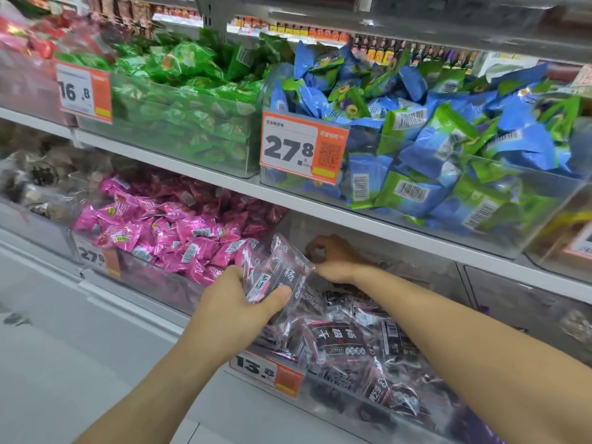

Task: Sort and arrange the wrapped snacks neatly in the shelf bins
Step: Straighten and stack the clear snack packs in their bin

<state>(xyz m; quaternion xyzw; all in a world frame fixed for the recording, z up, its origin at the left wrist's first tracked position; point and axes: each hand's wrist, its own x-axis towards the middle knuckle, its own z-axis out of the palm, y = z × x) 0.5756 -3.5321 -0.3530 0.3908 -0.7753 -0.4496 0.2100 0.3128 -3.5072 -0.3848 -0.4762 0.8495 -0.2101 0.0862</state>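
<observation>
My left hand (pixel 237 299) grips a small stack of clear packets with dark printing (pixel 282 270), held above the front left corner of a clear bin (pixel 346 408) on the lower shelf. That bin holds several more of the same dark packets (pixel 346 341). My right hand (pixel 333 257) reaches deep into the back of the same bin with its fingers curled; what they hold is hidden behind the stack and by the shade under the shelf.
A bin of pink wrapped snacks (pixel 166 229) stands to the left. The shelf above carries a green-packet bin (pixel 192 91) and a blue-and-green packet bin (pixel 448 139). Orange price tags (pixel 301 145) hang on the bin fronts. The white shelf edge (pixel 320 213) overhangs my right hand.
</observation>
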